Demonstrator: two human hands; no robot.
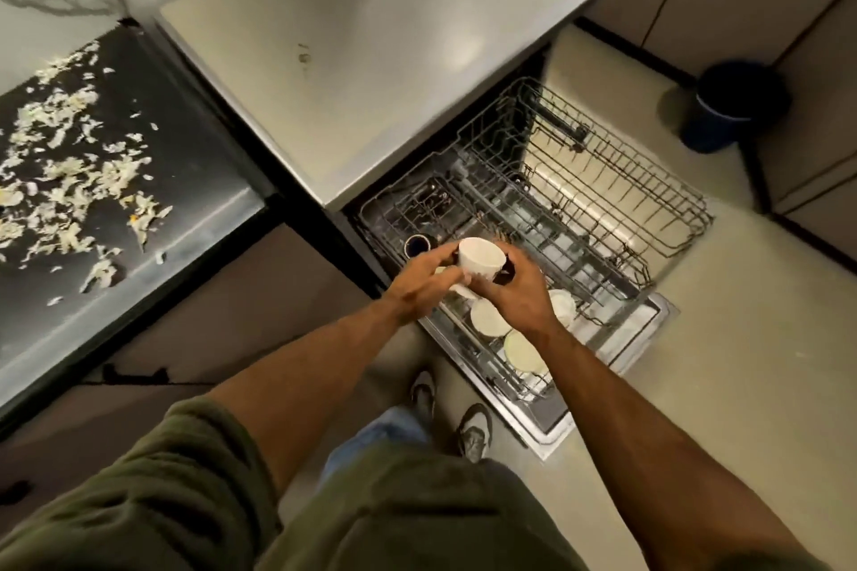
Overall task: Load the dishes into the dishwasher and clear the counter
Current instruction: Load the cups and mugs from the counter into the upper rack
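Both hands, left hand [419, 287] and right hand [514, 292], have their grip clamped on 1 white cup [480, 260], held above the pulled-out dishwasher rack [603, 218], near 2 white plates [489, 318].

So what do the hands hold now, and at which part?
A white cup, held over the dishwasher rack. The left hand and right hand grip its sides, one on each.

Bowls [490, 316] in rack [603, 218], right of counter [371, 60]
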